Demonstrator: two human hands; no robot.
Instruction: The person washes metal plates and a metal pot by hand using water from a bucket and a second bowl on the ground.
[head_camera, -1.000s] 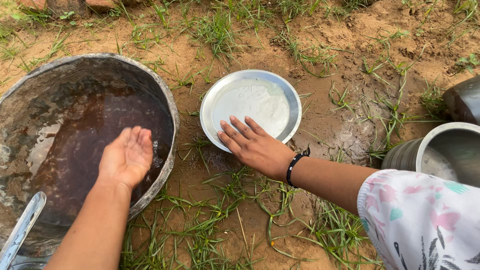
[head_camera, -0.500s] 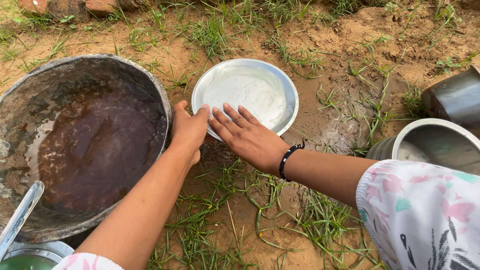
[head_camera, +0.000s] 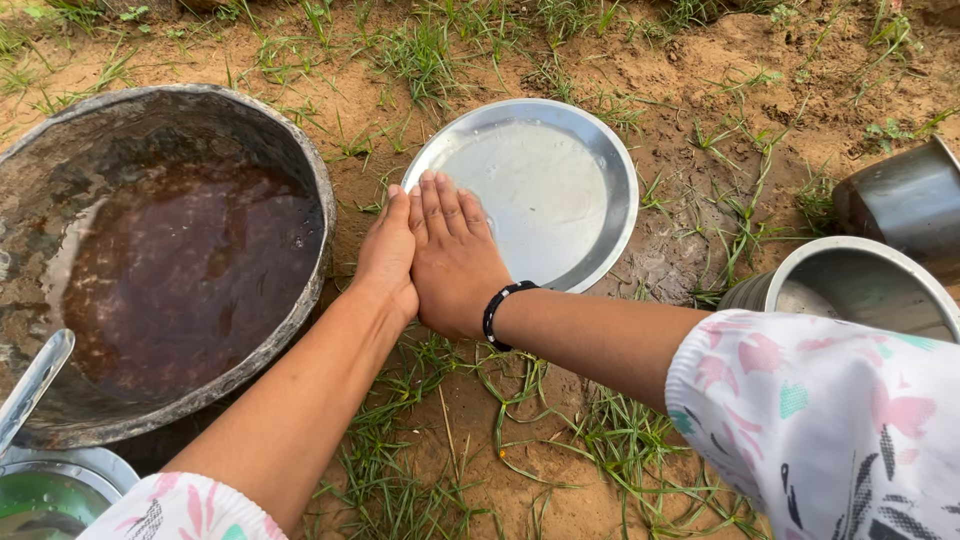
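Note:
A round steel plate with a thin film of milky water lies tilted on the sandy ground. Both my hands rest on its near left rim, side by side. My left hand grips the rim edge with the fingers curled over it. My right hand, with a black band at the wrist, lies flat with its fingers together on the plate's inner surface.
A large dented metal basin of brown water sits at the left. A steel handle and a small steel bowl are at the bottom left. Two steel pots stand at the right. Grass tufts dot the wet sand.
My left hand left the basin water and came to the plate's rim. My right hand slid further onto the plate, and the plate now tilts with its water spread thin.

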